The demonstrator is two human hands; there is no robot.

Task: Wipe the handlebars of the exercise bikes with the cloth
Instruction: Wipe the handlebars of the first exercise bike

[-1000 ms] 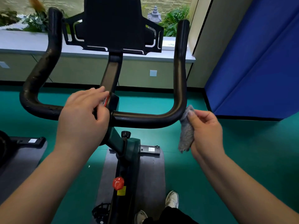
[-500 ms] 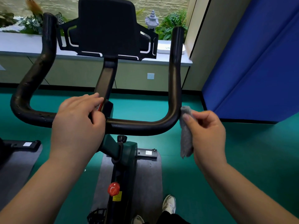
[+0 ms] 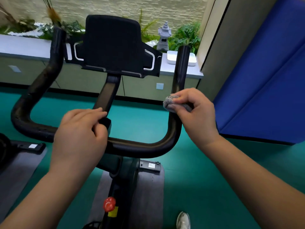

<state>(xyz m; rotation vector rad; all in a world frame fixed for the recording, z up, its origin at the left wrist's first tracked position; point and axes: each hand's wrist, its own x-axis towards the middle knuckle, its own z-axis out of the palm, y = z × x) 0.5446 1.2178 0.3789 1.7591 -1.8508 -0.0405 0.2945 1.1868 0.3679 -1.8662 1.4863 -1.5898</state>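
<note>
Open air fills the U of the handlebar (image 3: 138, 148), between its left upright and right upright, cut only by the centre post (image 3: 108, 95) and the screen mount (image 3: 113, 45) above. The left hand (image 3: 80, 138) covers the crossbar's middle; the right hand (image 3: 196, 113) and cloth (image 3: 171, 103) wrap the right upright. Right of it, open floor reaches the blue wall (image 3: 264, 80).

no text can be read; the white labels on the bike bases (image 3: 149, 166) are blurred.

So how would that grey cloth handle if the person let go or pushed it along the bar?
The grey cloth is bunched around the right handlebar under the right hand, so it is probably soft and floppy. It looks fuzzy, so it likely drags rather than slips. Released, it would probably drop off.
</note>
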